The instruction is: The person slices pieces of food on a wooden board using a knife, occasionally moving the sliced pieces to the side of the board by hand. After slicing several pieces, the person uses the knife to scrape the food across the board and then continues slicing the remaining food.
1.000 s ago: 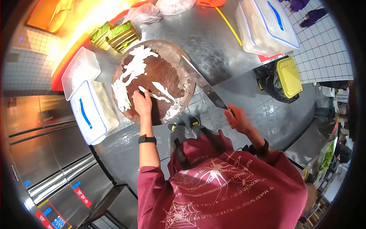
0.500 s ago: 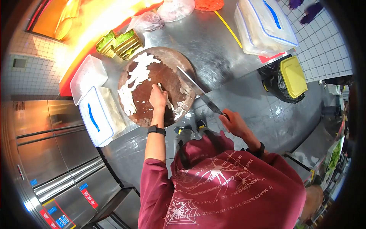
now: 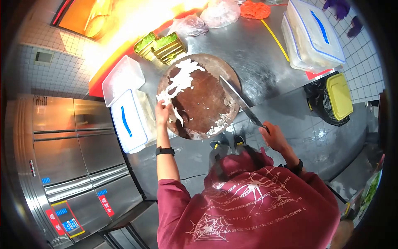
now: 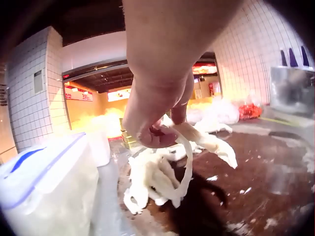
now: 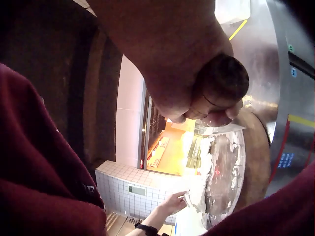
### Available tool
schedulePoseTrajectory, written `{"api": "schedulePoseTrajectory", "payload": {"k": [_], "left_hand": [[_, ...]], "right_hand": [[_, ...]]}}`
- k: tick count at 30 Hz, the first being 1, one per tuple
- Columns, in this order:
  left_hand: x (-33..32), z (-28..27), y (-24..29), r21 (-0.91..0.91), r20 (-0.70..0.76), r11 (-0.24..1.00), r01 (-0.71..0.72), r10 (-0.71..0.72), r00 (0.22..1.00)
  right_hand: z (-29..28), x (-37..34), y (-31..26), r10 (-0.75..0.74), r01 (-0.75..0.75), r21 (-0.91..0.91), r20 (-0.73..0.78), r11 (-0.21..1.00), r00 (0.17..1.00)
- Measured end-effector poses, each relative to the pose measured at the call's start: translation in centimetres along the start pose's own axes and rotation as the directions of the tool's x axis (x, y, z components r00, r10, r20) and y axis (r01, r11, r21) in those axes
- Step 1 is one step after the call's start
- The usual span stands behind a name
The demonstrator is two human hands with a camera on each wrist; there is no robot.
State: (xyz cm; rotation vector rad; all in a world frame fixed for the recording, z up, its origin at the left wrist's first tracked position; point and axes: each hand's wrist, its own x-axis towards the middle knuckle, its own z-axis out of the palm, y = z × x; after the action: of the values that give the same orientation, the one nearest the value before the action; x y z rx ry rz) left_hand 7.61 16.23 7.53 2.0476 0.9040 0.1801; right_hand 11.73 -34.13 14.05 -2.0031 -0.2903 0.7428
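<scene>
On a round wooden chopping board [image 3: 207, 93] lies a heap of soft white strips [image 3: 182, 76] along its left side. My left hand [image 3: 163, 112] is at the board's left edge, pinching pale strips. In the left wrist view, a curved strip [image 4: 188, 169] and a thicker strip [image 4: 219, 147] hang from its thumb and fingers, close over the heap. My right hand [image 3: 273, 136] grips the round handle [image 5: 221, 83] of a kitchen knife [image 3: 245, 106]. The blade points up and left, its tip overlapping the board's right side in the head view.
Clear lidded containers [image 3: 128, 120] stand left of the board, with an open clear tub [image 3: 124, 79] behind. Green leaves in trays [image 3: 168, 45] and plastic bags [image 3: 219, 14] lie behind it. A large clear box [image 3: 311, 37] and yellow-lidded bin [image 3: 340, 97] are at right.
My left hand gathered the loose strips at the board's middle and carried them left to the heap. My right hand keeps the knife near the board's right edge. The head view has shifted.
</scene>
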Motion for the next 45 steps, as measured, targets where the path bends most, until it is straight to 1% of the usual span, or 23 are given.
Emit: {"api": "schedulePoseTrajectory", "payload": {"k": [1,2,4,5,6,8,10,12,14,16,18,20,22,24,26,28,30,33,34,36,40,41,45], "left_hand": [[1.0,-0.9,-0.4,0.054,0.061,0.997,0.056,-0.06,0.996],[1.5,-1.0,-0.9,0.054,0.065,0.997,0.053,-0.056,0.996],[1.9,-0.8,-1.2,0.449,-0.064,0.887,-0.11,0.154,0.986],[2.0,-0.7,-1.4,0.406,-0.056,0.911,-0.064,0.095,0.994],[1.8,-0.6,-1.3,0.403,-0.055,0.913,-0.068,0.099,0.994],[1.3,-0.3,-1.1,0.545,-0.12,0.835,-0.078,0.17,0.978],[0.0,0.0,1.2,0.577,-0.149,0.812,-0.087,0.21,0.966],[-0.7,0.5,3.2,0.657,-0.082,0.709,-0.256,0.405,0.91],[0.7,2.1,3.7,0.622,-0.069,0.709,-0.331,0.472,0.879],[2.6,4.0,3.4,0.586,0.03,0.722,-0.367,0.434,0.9],[3.6,6.1,3.2,0.541,0.041,0.739,-0.402,0.454,0.89],[3.8,8.5,3.9,0.562,0.059,0.8,-0.209,0.214,0.975],[2.4,9.1,4.9,0.588,0.085,0.769,-0.251,0.25,0.965],[1.2,10.0,5.1,0.39,0.107,0.901,-0.188,0.159,0.982],[-0.1,11.0,4.1,0.303,0.135,0.935,-0.183,0.148,0.98],[-3.1,11.4,4.4,0.17,0.114,0.985,-0.034,0.015,0.993],[-5.6,11.8,4.2,0.104,0.142,0.994,0.016,-0.031,0.989],[-8.9,12.0,4.7,-0.021,0.105,0.998,0.067,-0.065,0.992],[-9.4,12.3,4.1,-0.021,0.112,0.995,0.093,-0.09,0.99],[-10.3,12.9,2.9,0.016,0.036,1.0,0.018,-0.018,0.999],[-11.5,12.4,3.3,-0.004,-0.015,1.0,0.021,-0.021,1.0],[-11.7,12.2,3.4,0.152,-0.084,0.988,-0.012,0.025,0.996],[-11.8,11.7,2.9,0.191,-0.082,0.981,-0.006,0.022,0.996]], "right_hand": [[0.3,0.1,0.4,-0.038,0.038,-0.052,-0.006,0.998,0.999],[0.4,0.0,0.6,-0.076,0.074,-0.107,-0.009,0.991,0.997],[0.5,-0.4,-0.1,-0.057,0.058,-0.107,0.01,0.993,0.998],[0.5,-0.4,-0.4,-0.038,0.041,-0.105,0.031,0.994,0.999],[0.5,-0.5,-0.5,-0.039,0.042,-0.107,0.026,0.993,0.999],[0.6,-0.7,-0.6,-0.046,0.05,-0.124,0.035,0.991,0.998],[0.8,-0.7,0.0,-0.038,0.042,-0.121,0.033,0.992,0.999],[0.9,-0.8,0.3,-0.033,0.036,-0.122,0.03,0.992,0.999],[0.9,-1.2,0.4,-0.046,0.046,-0.169,0.005,0.985,0.999],[0.7,-1.5,0.4,-0.02,0.021,-0.153,0.005,0.988,1.0],[0.6,-2.1,0.3,0.011,-0.01,-0.141,0.01,0.99,1.0],[0.2,-3.1,0.3,0.055,-0.054,-0.121,-0.002,0.991,0.999],[0.4,-3.3,1.1,0.036,-0.039,-0.156,-0.022,0.987,0.999],[0.7,-3.6,1.2,0.047,-0.055,-0.139,-0.06,0.989,0.997],[0.6,-3.5,0.6,0.066,-0.071,-0.15,-0.041,0.986,0.997],[0.6,-2.8,0.3,0.085,-0.085,-0.17,-0.005,0.982,0.996],[1.5,-2.0,0.6,-0.002,-0.001,-0.157,-0.02,0.988,1.0],[2.5,-0.4,0.0,0.045,-0.039,-0.102,0.063,0.994,0.997],[2.8,0.1,-0.4,0.064,-0.056,-0.11,0.079,0.992,0.995],[3.4,0.9,-1.1,0.026,-0.018,-0.082,0.107,0.996,0.994],[4.6,1.8,-2.1,0.065,-0.052,-0.083,0.16,0.995,0.985],[4.9,1.9,-2.0,0.07,-0.056,-0.087,0.164,0.995,0.984],[5.3,2.3,-2.2,0.085,-0.066,-0.11,0.182,0.992,0.98]]}}
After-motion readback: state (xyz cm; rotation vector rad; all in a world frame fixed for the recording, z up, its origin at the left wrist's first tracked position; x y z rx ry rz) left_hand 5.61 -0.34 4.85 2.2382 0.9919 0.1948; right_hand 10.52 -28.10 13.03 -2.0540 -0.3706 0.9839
